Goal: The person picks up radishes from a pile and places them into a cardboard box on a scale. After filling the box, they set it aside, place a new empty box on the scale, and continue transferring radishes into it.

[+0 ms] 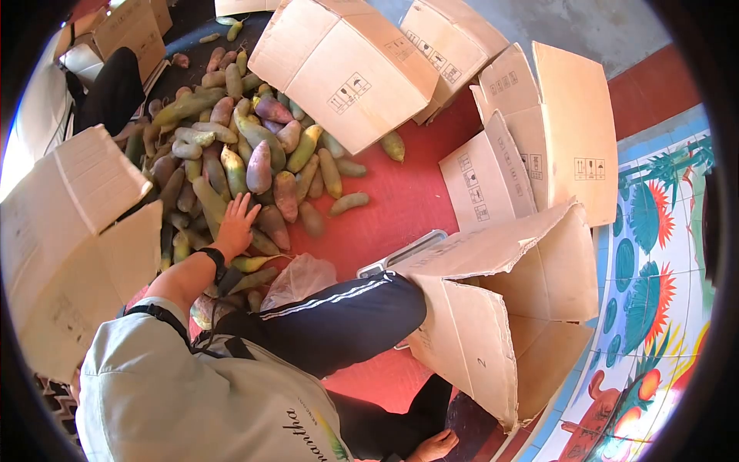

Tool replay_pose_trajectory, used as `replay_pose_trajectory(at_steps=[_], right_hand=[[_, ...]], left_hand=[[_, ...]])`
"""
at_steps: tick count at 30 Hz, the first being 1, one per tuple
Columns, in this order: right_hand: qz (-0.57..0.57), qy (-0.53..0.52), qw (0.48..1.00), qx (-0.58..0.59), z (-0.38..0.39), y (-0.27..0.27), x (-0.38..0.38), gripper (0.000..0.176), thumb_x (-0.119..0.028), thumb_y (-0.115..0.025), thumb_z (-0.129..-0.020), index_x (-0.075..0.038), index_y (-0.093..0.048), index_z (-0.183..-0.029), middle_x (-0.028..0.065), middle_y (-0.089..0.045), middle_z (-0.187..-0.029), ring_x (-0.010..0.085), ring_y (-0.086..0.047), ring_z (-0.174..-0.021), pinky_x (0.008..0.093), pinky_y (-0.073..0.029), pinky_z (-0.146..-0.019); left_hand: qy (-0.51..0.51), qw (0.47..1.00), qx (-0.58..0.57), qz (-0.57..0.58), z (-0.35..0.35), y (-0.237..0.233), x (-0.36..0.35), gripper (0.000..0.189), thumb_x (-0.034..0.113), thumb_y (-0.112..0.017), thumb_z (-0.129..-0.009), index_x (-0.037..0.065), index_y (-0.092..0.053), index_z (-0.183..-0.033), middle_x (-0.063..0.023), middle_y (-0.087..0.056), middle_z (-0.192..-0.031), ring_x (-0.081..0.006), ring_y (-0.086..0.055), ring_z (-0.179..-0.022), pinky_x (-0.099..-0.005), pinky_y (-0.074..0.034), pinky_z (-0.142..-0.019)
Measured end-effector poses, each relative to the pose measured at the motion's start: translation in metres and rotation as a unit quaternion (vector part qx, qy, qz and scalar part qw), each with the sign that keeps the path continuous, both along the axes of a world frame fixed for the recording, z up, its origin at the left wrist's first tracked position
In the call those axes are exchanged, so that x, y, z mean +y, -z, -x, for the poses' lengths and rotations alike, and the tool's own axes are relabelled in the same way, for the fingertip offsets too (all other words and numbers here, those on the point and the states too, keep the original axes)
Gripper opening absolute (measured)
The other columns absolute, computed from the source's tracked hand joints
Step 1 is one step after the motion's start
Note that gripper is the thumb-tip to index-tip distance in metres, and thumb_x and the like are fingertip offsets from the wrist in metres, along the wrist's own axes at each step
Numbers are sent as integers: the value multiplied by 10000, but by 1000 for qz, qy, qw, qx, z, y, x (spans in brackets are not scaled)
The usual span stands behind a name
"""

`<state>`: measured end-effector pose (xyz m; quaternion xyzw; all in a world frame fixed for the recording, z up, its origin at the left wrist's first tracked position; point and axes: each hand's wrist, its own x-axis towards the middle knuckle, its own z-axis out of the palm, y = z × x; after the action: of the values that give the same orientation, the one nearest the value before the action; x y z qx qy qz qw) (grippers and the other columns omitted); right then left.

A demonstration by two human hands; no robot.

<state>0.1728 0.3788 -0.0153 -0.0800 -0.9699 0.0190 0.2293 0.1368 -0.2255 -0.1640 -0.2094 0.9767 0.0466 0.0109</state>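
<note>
- Left hand (237,229): palm down, fingers spread, over the near edge of the heaped vegetables (259,166), on them or just above
- Right hand (439,445): low at the picture's edge, beside a dark trouser leg; partly cut off, so I cannot tell whether it grips anything
- Vegetables: green, pink and brown, piled loose on the red floor (385,204), between the boxes
- Near box (462,339): beside the bent knee (396,300), flaps open, bare cardboard visible inside
- Left box (69,192): beside the pile; contents hidden
- Top box (350,69): tilted over the pile's far side; inside hidden
- Right box (577,138): panels standing up, contents hidden
- Clear bag (304,276): between pile and knee, contents unclear
</note>
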Motion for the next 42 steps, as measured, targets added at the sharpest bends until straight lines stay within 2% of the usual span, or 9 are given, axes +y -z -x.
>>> replay_pose_trajectory(at_steps=[9, 18, 19, 20, 24, 28, 31, 35, 42], right_hand=[[-22, -3, 1000, -3, -4, 12, 14, 215, -150, -528, -866, 29, -538, -747, 192, -513, -707, 368, -501, -652, 441, -442, -582], [8, 20, 1000, -10, -3, 2, 1, 190, -149, -538, -859, 26, -566, -789, 190, -539, -743, 360, -524, -680, 429, -454, -598], [6, 17, 1000, -8, -3, 2, 1, 191, -148, -538, -859, 27, -566, -789, 189, -540, -744, 359, -526, -679, 429, -455, -599], [3, 14, 1000, -6, -3, 2, 2, 193, -148, -538, -859, 29, -566, -788, 188, -541, -745, 358, -527, -679, 430, -455, -599], [7, 13, 1000, 0, -3, 2, 0, 195, -145, -534, -861, 32, -562, -784, 186, -539, -743, 359, -527, -673, 428, -455, -595], [-5, 19, 1000, -8, -6, 5, 6, 192, -143, -535, -860, 30, -561, -779, 185, -536, -736, 358, -527, -666, 427, -455, -588], [-14, 5, 1000, 2, -6, 7, 7, 186, -142, -540, -855, 27, -565, -781, 185, -539, -736, 356, -528, -662, 427, -456, -588], [-15, -26, 999, 22, -4, 9, 10, 176, -143, -549, -847, 19, -579, -784, 183, -549, -743, 354, -533, -661, 426, -462, -590], [-10, -21, 999, 49, -5, 21, 20, 174, -143, -555, -839, 19, -585, -782, 181, -554, -738, 355, -536, -664, 426, -462, -587]], left_hand=[[68, 988, -139, 20, -3, -10, -16, 650, 275, -662, -699, 180, -416, -1293, -90, -222, -1426, -298, -129, -1340, -529, -97, -1067], [93, 974, -186, 87, -7, 2, -14, 647, 264, -657, -682, 167, -429, -1280, -114, -217, -1423, -299, -122, -1341, -529, -80, -1072], [108, 986, -96, 78, -11, 6, -8, 489, 200, -632, -678, 139, -530, -1152, -121, -347, -1340, -296, -195, -1313, -514, -149, -1055], [108, 986, -97, 79, -13, 10, -4, 489, 200, -632, -678, 139, -530, -1152, -121, -347, -1340, -296, -195, -1313, -514, -149, -1055], [274, 930, -242, 29, -43, 65, 16, 311, 315, -603, -727, 155, -582, -992, -39, -575, -1009, -270, -504, -1060, -453, -400, -854], [233, 863, -433, -114, -69, 38, 30, 472, 444, -644, -697, 107, -572, -1019, -84, -634, -768, -263, -631, -736, -375, -487, -601], [196, 845, -460, -191, -90, 52, 26, 586, 455, -657, -672, 79, -510, -1096, -93, -638, -741, -277, -633, -717, -385, -487, -609], [199, 840, -479, -161, -96, 55, 34, 781, 386, -716, -612, 49, -359, -1219, -104, -635, -729, -284, -635, -736, -395, -489, -616], [138, 853, -459, -208, -76, 54, 26, 557, 283, -683, -624, 32, -515, -1092, -116, -644, -806, -282, -634, -774, -400, -490, -635]])
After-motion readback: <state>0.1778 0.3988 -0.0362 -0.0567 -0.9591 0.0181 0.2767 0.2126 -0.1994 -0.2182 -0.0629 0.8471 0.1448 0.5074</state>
